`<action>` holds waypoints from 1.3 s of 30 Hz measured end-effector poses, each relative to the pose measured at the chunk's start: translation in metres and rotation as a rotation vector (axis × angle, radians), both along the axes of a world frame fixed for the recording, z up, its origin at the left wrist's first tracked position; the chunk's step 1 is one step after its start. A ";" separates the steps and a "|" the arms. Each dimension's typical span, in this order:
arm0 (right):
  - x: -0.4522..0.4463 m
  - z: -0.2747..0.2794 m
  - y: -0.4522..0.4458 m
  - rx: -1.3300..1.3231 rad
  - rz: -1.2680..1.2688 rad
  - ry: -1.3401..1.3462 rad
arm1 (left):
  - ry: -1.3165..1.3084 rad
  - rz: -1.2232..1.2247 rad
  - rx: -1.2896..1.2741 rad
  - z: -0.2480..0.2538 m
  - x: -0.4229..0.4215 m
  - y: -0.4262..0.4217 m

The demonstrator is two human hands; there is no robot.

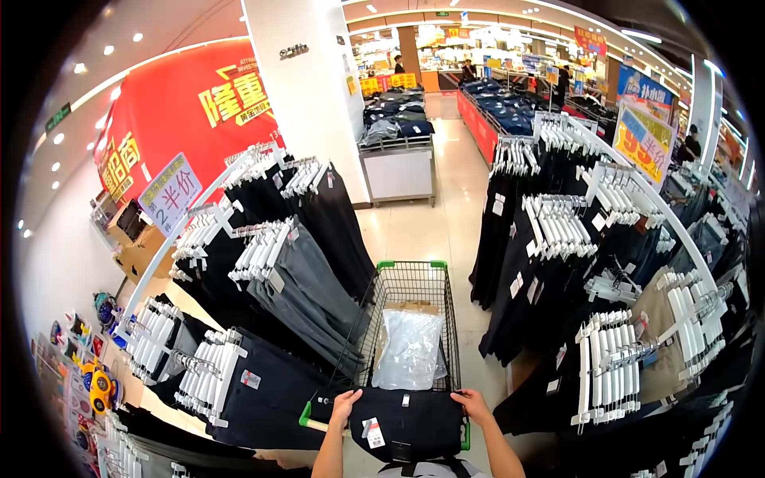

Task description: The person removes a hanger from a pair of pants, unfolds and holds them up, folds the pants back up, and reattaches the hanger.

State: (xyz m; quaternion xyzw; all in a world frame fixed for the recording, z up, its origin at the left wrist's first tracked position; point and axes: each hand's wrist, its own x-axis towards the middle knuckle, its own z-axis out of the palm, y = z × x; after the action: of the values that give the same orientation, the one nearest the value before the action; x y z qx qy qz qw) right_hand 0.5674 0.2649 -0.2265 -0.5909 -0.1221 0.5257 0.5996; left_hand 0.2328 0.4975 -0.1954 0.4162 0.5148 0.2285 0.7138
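Note:
A pair of dark trousers (414,422) is stretched between my hands at the front of the view, with a white and red tag on it. My left hand (344,408) grips the left end of the waistband, thumb on top. At the other end, my right hand (473,405) pinches the waistband. Just beyond is a wire shopping cart (456,319) with green corners; the trousers cover part of its handle. Inside the cart lies a clear plastic bag (408,350) over something brown, perhaps cardboard.
Racks of hanging trousers stand close on both sides, with grey trousers (307,275) at left and dark trousers (502,311) at right. A tiled aisle (454,191) runs ahead between a wheeled clothes bin (398,171) and a long red-sided display (474,127). People are far off.

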 end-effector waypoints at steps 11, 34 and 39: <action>0.005 0.006 0.002 -0.080 0.076 0.134 | -0.018 -0.143 0.011 -0.013 -0.009 0.019; -0.009 -0.003 0.009 -0.159 0.021 0.021 | -0.145 -0.188 -0.203 -0.001 0.000 0.032; -0.012 -0.003 0.009 -0.178 -0.020 -0.063 | -0.241 -0.148 -0.212 -0.005 0.003 0.027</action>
State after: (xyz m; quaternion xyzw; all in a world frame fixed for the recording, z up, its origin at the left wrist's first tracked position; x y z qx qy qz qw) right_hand 0.5552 0.2742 -0.2294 -0.6596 -0.0879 0.5095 0.5456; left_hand 0.2360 0.5248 -0.2000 0.3452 0.4147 0.1679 0.8250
